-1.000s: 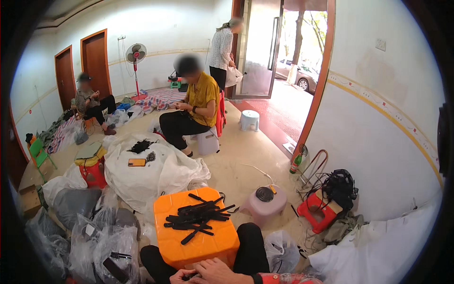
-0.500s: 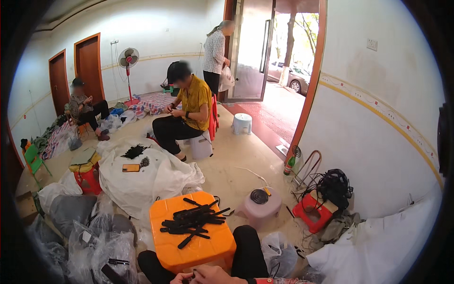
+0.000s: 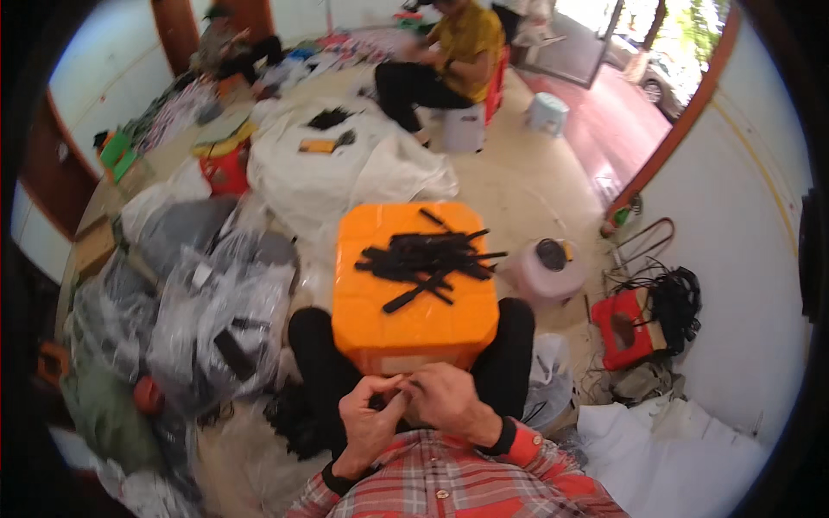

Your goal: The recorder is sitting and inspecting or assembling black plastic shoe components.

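Both hands meet in front of my chest, just short of the orange stool. My left hand is closed, thumb and fingers pinched on something small and dark that I cannot make out. Bent over the same spot, my right hand is closed too, its fingertips touching the left's and slightly smeared by motion. On the stool top lies a loose pile of black strap-like strips, crossing one another. The stool stands between my knees, beyond my hands.
Clear plastic bags with dark contents crowd the left. A pale pink stool holding a black coil stands at the right, near a red stool with black cords. Ahead, a person in a yellow shirt sits by a white sheet.
My view has tilted down, so the stool sits higher in the picture and both hands and my plaid shirt show fully. The hands remain together; the pile looks the same.
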`<state>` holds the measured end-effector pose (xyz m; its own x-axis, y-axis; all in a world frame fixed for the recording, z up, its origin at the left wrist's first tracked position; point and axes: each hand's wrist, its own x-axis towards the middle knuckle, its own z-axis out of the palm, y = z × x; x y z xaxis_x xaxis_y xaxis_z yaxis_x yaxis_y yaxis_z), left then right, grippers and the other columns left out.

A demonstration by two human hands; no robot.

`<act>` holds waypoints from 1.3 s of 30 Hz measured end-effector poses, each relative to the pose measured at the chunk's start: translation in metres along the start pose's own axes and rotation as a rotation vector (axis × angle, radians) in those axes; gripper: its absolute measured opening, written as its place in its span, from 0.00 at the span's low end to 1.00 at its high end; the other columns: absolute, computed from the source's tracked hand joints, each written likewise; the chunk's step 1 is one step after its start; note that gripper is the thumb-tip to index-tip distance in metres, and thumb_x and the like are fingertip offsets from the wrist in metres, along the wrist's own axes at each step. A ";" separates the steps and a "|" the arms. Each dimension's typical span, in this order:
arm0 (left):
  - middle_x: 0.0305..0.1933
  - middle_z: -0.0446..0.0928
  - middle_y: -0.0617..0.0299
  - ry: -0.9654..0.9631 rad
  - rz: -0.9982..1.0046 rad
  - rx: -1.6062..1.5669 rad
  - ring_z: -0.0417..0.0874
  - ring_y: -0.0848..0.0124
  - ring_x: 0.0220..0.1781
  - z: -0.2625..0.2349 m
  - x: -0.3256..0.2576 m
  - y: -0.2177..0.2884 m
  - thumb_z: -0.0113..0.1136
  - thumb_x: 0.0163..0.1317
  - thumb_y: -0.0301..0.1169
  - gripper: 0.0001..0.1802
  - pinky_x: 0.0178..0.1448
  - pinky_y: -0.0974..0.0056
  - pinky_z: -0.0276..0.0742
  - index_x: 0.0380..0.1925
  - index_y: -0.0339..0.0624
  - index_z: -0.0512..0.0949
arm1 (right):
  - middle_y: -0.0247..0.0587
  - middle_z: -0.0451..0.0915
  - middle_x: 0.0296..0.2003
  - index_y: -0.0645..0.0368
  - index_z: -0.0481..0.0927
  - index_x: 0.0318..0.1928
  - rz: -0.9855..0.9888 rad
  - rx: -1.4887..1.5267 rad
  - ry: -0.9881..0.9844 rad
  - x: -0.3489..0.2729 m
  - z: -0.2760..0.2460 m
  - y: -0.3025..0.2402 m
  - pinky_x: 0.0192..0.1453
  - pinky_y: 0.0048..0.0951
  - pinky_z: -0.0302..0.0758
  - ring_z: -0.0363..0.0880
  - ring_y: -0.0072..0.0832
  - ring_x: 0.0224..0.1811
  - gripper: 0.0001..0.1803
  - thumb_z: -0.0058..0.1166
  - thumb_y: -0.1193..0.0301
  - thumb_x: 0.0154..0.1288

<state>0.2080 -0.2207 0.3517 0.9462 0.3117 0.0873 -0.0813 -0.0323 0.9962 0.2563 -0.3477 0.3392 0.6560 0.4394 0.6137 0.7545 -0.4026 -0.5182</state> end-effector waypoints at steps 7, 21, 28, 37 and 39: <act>0.24 0.76 0.66 0.020 0.006 0.043 0.73 0.85 0.26 0.001 0.002 0.000 0.62 0.50 0.20 0.08 0.29 0.79 0.68 0.32 0.32 0.76 | 0.37 0.75 0.21 0.65 0.74 0.29 1.044 1.203 0.170 0.014 0.004 -0.013 0.27 0.17 0.67 0.71 0.19 0.21 0.08 0.50 0.73 0.63; 0.20 0.72 0.67 0.020 -0.223 -0.099 0.69 0.83 0.20 -0.001 0.001 -0.013 0.57 0.54 0.21 0.03 0.24 0.78 0.64 0.29 0.35 0.75 | 0.35 0.75 0.20 0.63 0.74 0.28 1.191 1.455 0.097 0.005 0.006 -0.003 0.24 0.19 0.70 0.74 0.20 0.21 0.08 0.51 0.71 0.62; 0.21 0.71 0.69 0.059 -0.256 -0.059 0.68 0.85 0.23 -0.005 0.002 -0.021 0.58 0.53 0.21 0.03 0.25 0.78 0.63 0.27 0.35 0.75 | 0.39 0.74 0.20 0.65 0.75 0.28 0.865 0.819 -0.014 0.006 0.010 -0.007 0.24 0.23 0.70 0.75 0.25 0.20 0.07 0.57 0.73 0.56; 0.22 0.71 0.71 0.076 -0.136 0.147 0.67 0.86 0.24 0.001 0.001 -0.001 0.58 0.53 0.20 0.06 0.26 0.79 0.62 0.33 0.34 0.77 | 0.46 0.75 0.23 0.65 0.75 0.29 0.099 0.113 0.025 0.003 0.008 -0.014 0.25 0.29 0.72 0.75 0.38 0.22 0.09 0.60 0.80 0.44; 0.21 0.70 0.70 0.014 -0.030 0.224 0.67 0.85 0.23 -0.002 -0.001 -0.005 0.57 0.53 0.20 0.09 0.26 0.78 0.62 0.36 0.34 0.77 | 0.46 0.75 0.24 0.65 0.75 0.29 0.067 0.111 0.026 0.002 0.007 -0.013 0.25 0.29 0.73 0.75 0.38 0.22 0.10 0.61 0.79 0.43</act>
<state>0.2071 -0.2193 0.3468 0.9424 0.3292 0.0590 0.0203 -0.2325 0.9724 0.2480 -0.3357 0.3426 0.7053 0.3933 0.5898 0.7075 -0.3389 -0.6202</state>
